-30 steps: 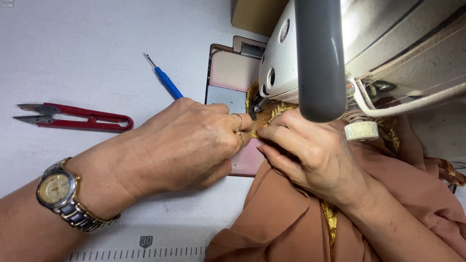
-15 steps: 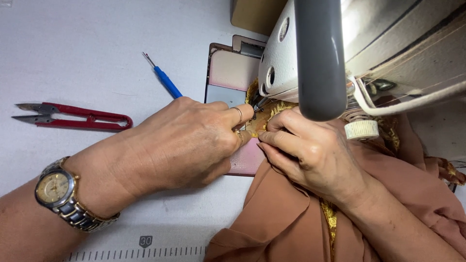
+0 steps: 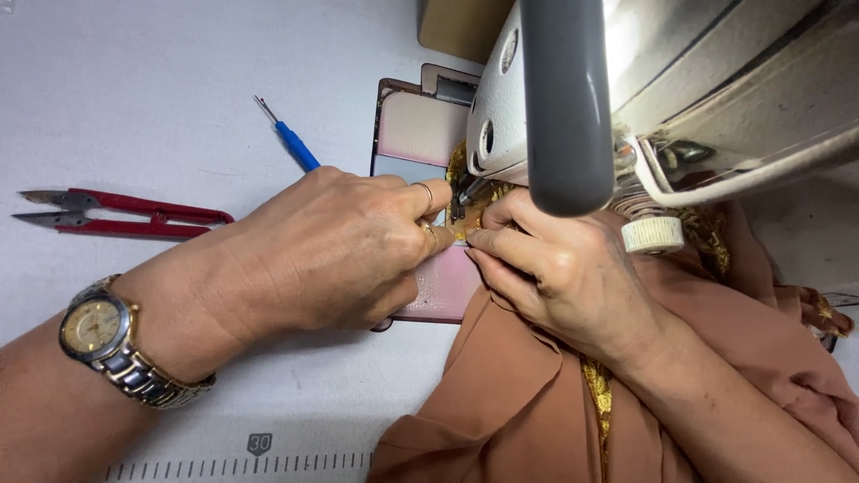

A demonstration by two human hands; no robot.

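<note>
My left hand (image 3: 331,246), with a wristwatch (image 3: 112,344) and rings, presses its fingertips on the gold trim (image 3: 470,215) at the sewing machine's (image 3: 626,80) needle area. My right hand (image 3: 564,273) lies on the brown fabric (image 3: 528,394) and pinches the same trim from the right, fingertips touching those of the left. The needle and presser foot are mostly hidden behind the fingers and the machine's grey arm (image 3: 559,98).
Red thread snips (image 3: 116,215) lie at the left on the white table (image 3: 134,89). A blue seam ripper (image 3: 291,139) sits behind my left hand. A pink plate (image 3: 420,130) surrounds the needle bed. A printed ruler scale (image 3: 242,463) runs along the near edge.
Both hands have stayed at the needle, with the fingertips shifting slightly along the trim. Nothing else moved.
</note>
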